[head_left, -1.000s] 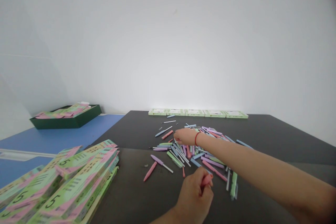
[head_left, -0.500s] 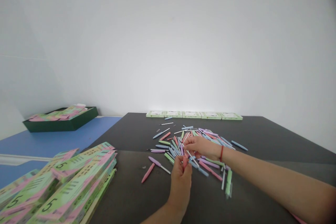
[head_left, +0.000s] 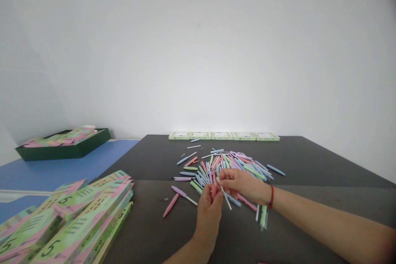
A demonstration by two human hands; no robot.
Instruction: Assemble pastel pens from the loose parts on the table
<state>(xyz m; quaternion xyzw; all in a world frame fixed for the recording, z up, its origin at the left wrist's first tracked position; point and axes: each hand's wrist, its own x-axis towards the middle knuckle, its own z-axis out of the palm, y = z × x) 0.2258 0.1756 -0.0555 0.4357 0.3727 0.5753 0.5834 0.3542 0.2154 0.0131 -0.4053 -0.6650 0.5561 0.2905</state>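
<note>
Over the front of a pile of pastel pens [head_left: 238, 163], my two hands are close together. My left hand [head_left: 209, 210] is closed around a coral-red pen barrel [head_left: 214, 191], held upright between thumb and fingers. Just to its right, my right hand [head_left: 239, 182] pinches a thin white pen refill [head_left: 227, 200] that slants down past the fingertips. Fingers hide the refill's upper end. Left of my hands lie a purple pen piece with a white refill in it [head_left: 182, 194] and a red pen barrel [head_left: 170, 205].
Stacked green-and-pink printed packs [head_left: 83, 222] fill the near left. A dark green tray [head_left: 62, 150] with similar packs stands on a blue surface [head_left: 120, 148]. Several flat light-green boxes [head_left: 221, 136] line the back of the black table [head_left: 148, 152]. A clear-wrapped green pen [head_left: 263, 216] lies near my right wrist.
My right hand has come slightly down and nearer my left hand, with the white refill showing below its fingers. My left hand keeps the coral-red barrel. The view has shifted slightly.
</note>
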